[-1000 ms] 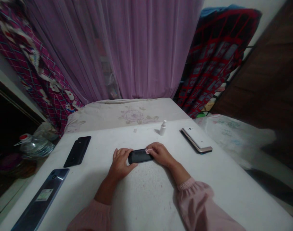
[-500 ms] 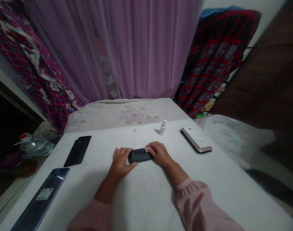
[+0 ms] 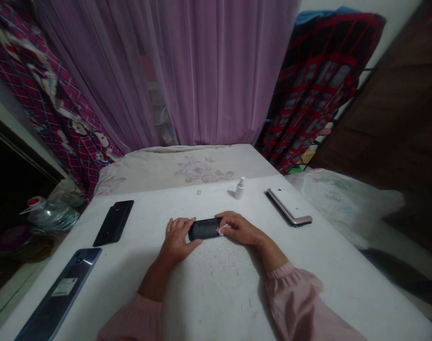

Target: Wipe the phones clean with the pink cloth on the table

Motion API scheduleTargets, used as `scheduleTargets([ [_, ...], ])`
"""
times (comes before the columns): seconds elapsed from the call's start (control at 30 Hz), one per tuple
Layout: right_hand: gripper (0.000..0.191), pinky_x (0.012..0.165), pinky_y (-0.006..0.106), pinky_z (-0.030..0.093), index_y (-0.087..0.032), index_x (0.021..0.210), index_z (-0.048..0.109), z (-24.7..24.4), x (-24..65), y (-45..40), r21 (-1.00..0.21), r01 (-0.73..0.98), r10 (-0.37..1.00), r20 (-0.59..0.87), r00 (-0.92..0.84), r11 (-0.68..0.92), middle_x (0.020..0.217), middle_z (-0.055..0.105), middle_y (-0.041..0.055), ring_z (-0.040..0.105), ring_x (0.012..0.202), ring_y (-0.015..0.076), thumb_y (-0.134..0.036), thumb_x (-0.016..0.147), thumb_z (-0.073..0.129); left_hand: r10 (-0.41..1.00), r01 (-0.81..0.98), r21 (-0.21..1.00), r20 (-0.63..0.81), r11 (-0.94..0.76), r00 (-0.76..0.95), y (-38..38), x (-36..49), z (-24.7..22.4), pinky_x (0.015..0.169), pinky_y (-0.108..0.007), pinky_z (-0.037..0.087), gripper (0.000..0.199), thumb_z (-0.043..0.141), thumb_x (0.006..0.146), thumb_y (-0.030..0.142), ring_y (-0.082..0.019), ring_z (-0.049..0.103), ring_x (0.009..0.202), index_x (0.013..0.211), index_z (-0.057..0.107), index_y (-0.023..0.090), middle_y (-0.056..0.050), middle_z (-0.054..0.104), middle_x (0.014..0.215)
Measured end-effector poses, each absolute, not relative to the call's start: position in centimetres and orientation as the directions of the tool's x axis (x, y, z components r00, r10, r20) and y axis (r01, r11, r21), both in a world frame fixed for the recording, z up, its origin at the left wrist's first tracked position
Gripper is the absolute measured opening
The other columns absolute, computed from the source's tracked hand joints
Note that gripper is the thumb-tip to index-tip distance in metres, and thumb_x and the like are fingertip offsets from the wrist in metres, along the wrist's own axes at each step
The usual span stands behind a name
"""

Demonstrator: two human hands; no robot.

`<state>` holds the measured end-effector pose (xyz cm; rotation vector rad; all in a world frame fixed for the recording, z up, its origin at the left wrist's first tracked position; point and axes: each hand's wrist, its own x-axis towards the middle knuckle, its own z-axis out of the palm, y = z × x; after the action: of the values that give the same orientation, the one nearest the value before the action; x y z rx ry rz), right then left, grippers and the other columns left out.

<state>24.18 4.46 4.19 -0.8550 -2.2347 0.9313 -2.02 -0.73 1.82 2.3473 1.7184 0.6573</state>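
Note:
A black phone (image 3: 205, 228) lies sideways on the white table, screen up. My left hand (image 3: 178, 237) grips its left end, thumb along the near edge and fingers at the far edge. Bunched in the fingers of my right hand (image 3: 239, 228) is a small pink cloth (image 3: 223, 229), pressed on the phone's right end, which the hand partly hides. Beyond the right hand stands a small white spray bottle (image 3: 240, 188), upright.
Two stacked black phones (image 3: 114, 222) and a large blue-grey phone (image 3: 61, 291) with a label lie on the left. Stacked phones, a white one (image 3: 290, 204) on top, lie right. A small pale square (image 3: 198, 192) lies beyond the hands. Purple curtains (image 3: 216, 71) hang behind.
My right hand has slid the pink cloth toward me and slightly right across the phone's right end. The left hand keeps its grip; the phone stays in place.

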Motion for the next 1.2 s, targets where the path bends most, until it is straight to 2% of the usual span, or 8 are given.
scheduleTargets([
  [0.1, 0.017, 0.092, 0.034, 0.044, -0.022, 0.078, 0.069, 3.9, 23.4, 4.3, -0.722, 0.37, 0.749, 0.304, -0.589, 0.584, 0.096, 0.072, 0.0064, 0.062, 0.106, 0.0212, -0.03, 0.088, 0.058, 0.938, 0.868, 0.375, 0.239, -0.326, 0.25, -0.7, -2.1, 1.9, 0.113, -0.06, 0.019, 0.059, 0.068, 0.076, 0.038, -0.029, 0.054, 0.115, 0.131, 0.054, 0.026, -0.007, 0.06, 0.116],
  [0.23, 0.015, 0.082, 0.031, 0.043, -0.022, 0.082, 0.069, 3.3, 21.7, 4.1, -0.651, 0.551, 0.846, 0.318, -0.428, 0.523, 0.083, 0.071, 0.003, 0.063, 0.085, 0.0186, -0.026, 0.089, 0.056, 0.935, 0.864, 0.376, 0.246, -0.334, 0.254, -1.0, -1.9, 2.2, 0.113, -0.06, 0.017, 0.054, 0.069, 0.075, 0.038, -0.029, 0.053, 0.116, 0.127, 0.057, 0.027, -0.006, 0.06, 0.117],
  [0.4, 0.015, 0.082, 0.033, 0.041, -0.022, 0.087, 0.07, 2.9, 20.4, 4.0, -0.593, 0.675, 0.899, 0.299, -0.32, 0.438, 0.087, 0.072, 0.0039, 0.061, 0.086, 0.0198, -0.025, 0.09, 0.056, 0.935, 0.862, 0.382, 0.253, -0.333, 0.249, -1.1, -1.8, 2.3, 0.113, -0.06, 0.017, 0.053, 0.069, 0.077, 0.04, -0.029, 0.053, 0.116, 0.126, 0.057, 0.027, -0.006, 0.06, 0.116],
  [0.53, 0.014, 0.084, 0.033, 0.044, -0.022, 0.083, 0.071, 3.4, 21.5, 4.2, -0.664, 0.567, 0.866, 0.29, -0.406, 0.488, 0.086, 0.072, 0.0039, 0.063, 0.087, 0.019, -0.023, 0.088, 0.058, 0.935, 0.865, 0.38, 0.261, -0.329, 0.242, -0.9, -1.8, 2.1, 0.113, -0.06, 0.019, 0.055, 0.068, 0.077, 0.04, -0.029, 0.054, 0.115, 0.128, 0.056, 0.026, -0.006, 0.061, 0.115],
  [0.67, 0.009, 0.093, 0.034, 0.045, -0.022, 0.078, 0.071, 4.2, 23.6, 4.5, -0.764, 0.369, 0.756, 0.227, -0.613, 0.529, 0.101, 0.072, 0.0051, 0.062, 0.107, 0.0205, -0.024, 0.083, 0.065, 0.933, 0.867, 0.375, 0.271, -0.329, 0.237, -0.9, -1.8, 2.1, 0.112, -0.059, 0.021, 0.057, 0.069, 0.077, 0.04, -0.029, 0.055, 0.114, 0.13, 0.055, 0.026, -0.006, 0.061, 0.115],
  [0.8, 0.006, 0.096, 0.036, 0.044, -0.023, 0.078, 0.072, 4.4, 24.1, 4.5, -0.764, 0.354, 0.72, 0.202, -0.664, 0.54, 0.104, 0.071, 0.0051, 0.056, 0.118, 0.0217, -0.025, 0.082, 0.068, 0.931, 0.865, 0.377, 0.28, -0.331, 0.234, -1.0, -1.7, 2.2, 0.113, -0.059, 0.02, 0.052, 0.069, 0.077, 0.039, -0.029, 0.055, 0.113, 0.127, 0.057, 0.026, -0.006, 0.061, 0.114],
  [1.0, 0.013, 0.082, 0.03, 0.044, -0.021, 0.081, 0.071, 3.5, 21.5, 4.2, -0.636, 0.563, 0.842, 0.305, -0.445, 0.527, 0.084, 0.072, 0.0029, 0.063, 0.084, 0.0174, -0.024, 0.088, 0.059, 0.936, 0.856, 0.395, 0.251, -0.333, 0.247, -0.9, -1.8, 2.4, 0.112, -0.061, 0.019, 0.051, 0.069, 0.077, 0.039, -0.029, 0.054, 0.114, 0.124, 0.058, 0.026, -0.006, 0.061, 0.114],
  [1.2, 0.015, 0.082, 0.031, 0.041, -0.022, 0.088, 0.071, 3.2, 19.6, 4.0, -0.562, 0.74, 0.928, 0.258, -0.269, 0.371, 0.087, 0.073, 0.0035, 0.062, 0.088, 0.0203, -0.027, 0.09, 0.057, 0.939, 0.858, 0.397, 0.247, -0.325, 0.241, -1.0, -1.7, 2.6, 0.113, -0.061, 0.018, 0.05, 0.069, 0.077, 0.038, -0.029, 0.054, 0.115, 0.124, 0.057, 0.026, -0.006, 0.061, 0.114],
])
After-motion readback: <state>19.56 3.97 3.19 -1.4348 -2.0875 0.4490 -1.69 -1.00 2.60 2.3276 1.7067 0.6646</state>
